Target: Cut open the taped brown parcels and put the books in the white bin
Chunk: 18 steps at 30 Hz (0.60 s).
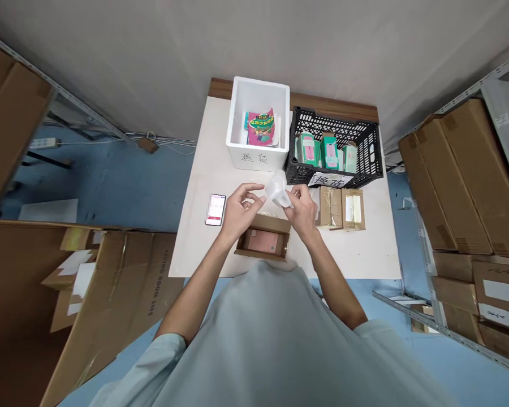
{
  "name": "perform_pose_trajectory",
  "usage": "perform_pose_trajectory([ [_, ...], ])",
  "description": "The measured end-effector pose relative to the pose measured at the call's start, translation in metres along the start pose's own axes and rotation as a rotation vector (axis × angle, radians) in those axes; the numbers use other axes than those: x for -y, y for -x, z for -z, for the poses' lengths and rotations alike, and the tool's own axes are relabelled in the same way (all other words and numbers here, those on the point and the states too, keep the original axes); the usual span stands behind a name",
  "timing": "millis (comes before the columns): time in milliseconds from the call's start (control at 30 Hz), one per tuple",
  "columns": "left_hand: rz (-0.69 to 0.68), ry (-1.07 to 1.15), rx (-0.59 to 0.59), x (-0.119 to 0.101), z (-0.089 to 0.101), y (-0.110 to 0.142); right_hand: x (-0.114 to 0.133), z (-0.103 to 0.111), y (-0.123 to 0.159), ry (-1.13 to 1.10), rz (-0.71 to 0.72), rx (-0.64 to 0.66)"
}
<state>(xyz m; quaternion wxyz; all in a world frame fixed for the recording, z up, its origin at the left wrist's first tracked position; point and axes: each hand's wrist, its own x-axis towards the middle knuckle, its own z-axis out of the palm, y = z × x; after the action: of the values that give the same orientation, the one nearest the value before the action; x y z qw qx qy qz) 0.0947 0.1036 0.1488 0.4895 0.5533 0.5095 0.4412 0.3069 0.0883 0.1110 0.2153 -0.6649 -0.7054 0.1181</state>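
Note:
A crumpled, translucent white piece of wrapping (276, 189), foam or plastic, I cannot tell which, hangs over the table between my hands. My right hand (302, 210) pinches its lower right side between thumb and fingers. Just left of the wrapping is my left hand (241, 208), its thumb and forefinger apart. Below both hands sits a small cardboard box (283, 226) with its flap up. Inside it lies a flat pink box (263, 240) with a small printed code at one corner.
On the table (195, 249) are a phone (215, 210), a white foam box (254, 157) holding colourful packets, a black crate (365, 169) with green-and-pink boxes, and small cartons (353, 209). A large open carton (139, 282) stands left; shelves of cartons (462, 175) stand right.

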Motion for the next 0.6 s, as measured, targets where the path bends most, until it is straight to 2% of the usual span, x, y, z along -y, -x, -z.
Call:
perform_pose_trajectory([
  [100, 0.028, -0.073, -0.044, 0.020, 0.011, 0.004, -0.013, -0.013, -0.022, 0.052, -0.012, 0.057],
  [200, 0.089, -0.126, -0.057, 0.049, 0.018, 0.014, -0.023, -0.034, -0.037, 0.097, -0.047, 0.206],
  [333, 0.180, -0.201, -0.062, 0.089, 0.022, 0.036, -0.033, -0.055, -0.035, 0.145, -0.141, 0.392],
  [433, 0.253, -0.266, -0.037, 0.113, 0.025, 0.062, -0.040, -0.058, -0.008, 0.111, -0.183, 0.376],
  [600, 0.326, -0.337, 0.042, 0.135, 0.022, 0.105, -0.050, -0.053, 0.074, 0.003, -0.244, 0.250],
])
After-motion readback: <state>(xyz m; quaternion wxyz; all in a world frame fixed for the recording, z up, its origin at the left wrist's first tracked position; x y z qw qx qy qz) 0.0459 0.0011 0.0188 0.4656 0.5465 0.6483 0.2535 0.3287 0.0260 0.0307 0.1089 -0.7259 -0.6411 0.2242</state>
